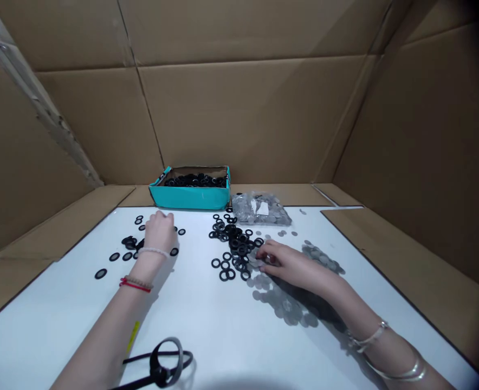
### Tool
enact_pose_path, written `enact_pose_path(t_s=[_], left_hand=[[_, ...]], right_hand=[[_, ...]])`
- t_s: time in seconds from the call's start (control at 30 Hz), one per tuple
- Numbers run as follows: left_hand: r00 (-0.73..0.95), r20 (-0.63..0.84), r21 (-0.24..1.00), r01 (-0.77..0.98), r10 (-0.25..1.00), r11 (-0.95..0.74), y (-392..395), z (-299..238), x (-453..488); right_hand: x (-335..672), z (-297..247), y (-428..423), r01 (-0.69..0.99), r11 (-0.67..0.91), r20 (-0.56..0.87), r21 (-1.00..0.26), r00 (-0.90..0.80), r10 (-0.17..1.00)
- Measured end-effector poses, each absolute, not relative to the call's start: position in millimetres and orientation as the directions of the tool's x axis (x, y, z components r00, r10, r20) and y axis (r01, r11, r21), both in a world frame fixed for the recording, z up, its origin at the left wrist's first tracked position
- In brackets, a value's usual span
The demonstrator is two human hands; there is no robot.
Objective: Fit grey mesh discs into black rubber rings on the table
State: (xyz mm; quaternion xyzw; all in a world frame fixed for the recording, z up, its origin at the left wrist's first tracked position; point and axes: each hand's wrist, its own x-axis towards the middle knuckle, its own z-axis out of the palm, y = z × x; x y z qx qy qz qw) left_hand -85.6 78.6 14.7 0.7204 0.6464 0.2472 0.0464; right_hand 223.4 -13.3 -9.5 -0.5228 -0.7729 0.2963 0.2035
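In front of the teal box, the left hand curls among scattered black rings, and the right hand touches more beside silver discs; any grip is hidden.

Head-worn camera, facing forward and down, near the tabletop

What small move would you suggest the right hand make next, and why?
I'd probably have the right hand draw one silver disc away from the black rings, since its fingertips sit right where those two loose piles meet.
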Motion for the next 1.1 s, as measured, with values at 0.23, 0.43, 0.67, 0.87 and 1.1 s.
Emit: enact_pose_path(t_s=[0.23,0.43,0.67,0.87,1.1], left_hand=[[0.674,-0.149,0.601,0.643,0.724,-0.475,52,10,-45],[0.632,-0.094,0.567,0.669,0.769,-0.481,43,8,-39],[0.567,-0.020,0.753,0.550,0.823,-0.361,44,3,-26],[0.463,-0.101,0.976,0.217,0.880,-0.002,24,3,7],[0.460,-0.118,0.993,0.030,0.880,0.117,11,15,17]], right_hand=[[219,-10,-13,0.696,0.287,0.048,-0.659,-0.342,0.939],[223,-11,-13,0.657,0.224,-0.002,-0.720,-0.324,0.946],[223,-4,-13,0.582,0.214,0.005,-0.784,-0.339,0.941],[204,7,-14,0.352,0.265,0.157,-0.898,-0.308,0.938],[194,-7,-10,0.200,0.153,0.101,-0.968,-0.249,0.963]])
